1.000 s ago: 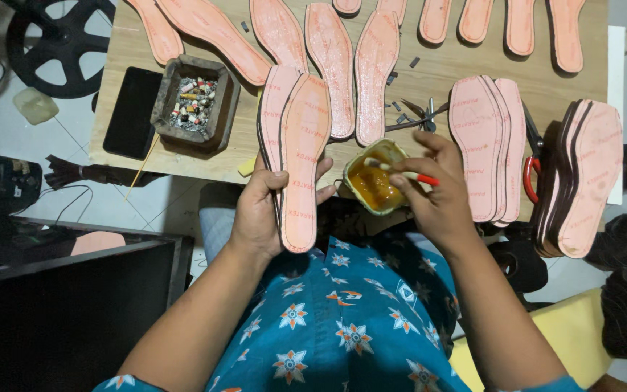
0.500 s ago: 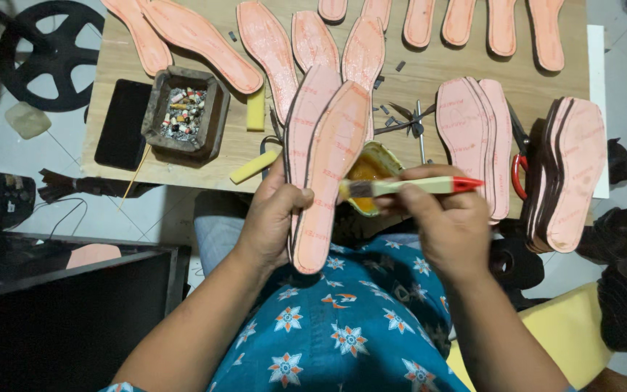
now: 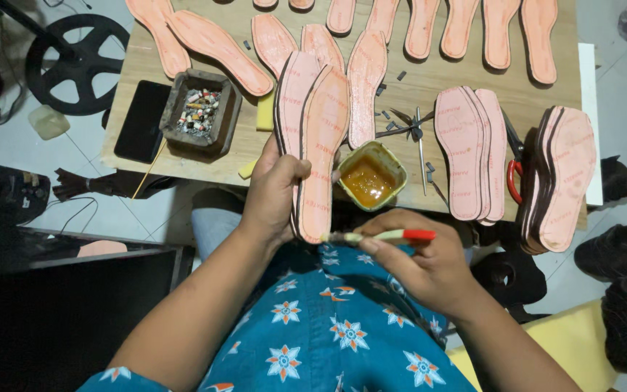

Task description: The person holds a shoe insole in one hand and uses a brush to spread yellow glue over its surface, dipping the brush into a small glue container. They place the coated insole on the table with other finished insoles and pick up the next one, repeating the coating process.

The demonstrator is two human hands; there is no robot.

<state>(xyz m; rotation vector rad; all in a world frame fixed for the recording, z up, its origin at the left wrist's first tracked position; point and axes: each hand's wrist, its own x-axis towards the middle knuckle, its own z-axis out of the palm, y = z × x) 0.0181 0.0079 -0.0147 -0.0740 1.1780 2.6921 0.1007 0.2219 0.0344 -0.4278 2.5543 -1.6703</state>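
Note:
My left hand (image 3: 273,192) grips a pair of pink shoe insoles (image 3: 321,138) held together, heels toward me, toes resting over the table edge. My right hand (image 3: 429,265) holds a small brush (image 3: 382,236) with a pale handle and red end; its bristle tip touches the heel end of the front insole. A small tin of amber glue (image 3: 370,176) sits at the table's front edge, just right of the held insoles.
Many pink insoles (image 3: 473,156) lie across the wooden table (image 3: 429,91), with a stack at the right edge (image 3: 560,174). A dark tray of small bits (image 3: 199,112), a black phone (image 3: 143,120), scissors (image 3: 513,170), and a black wheel (image 3: 74,58) on the floor at left.
The brush left the glue tin and came down to the heel end of the held insoles. My left hand pulled the insoles slightly nearer me.

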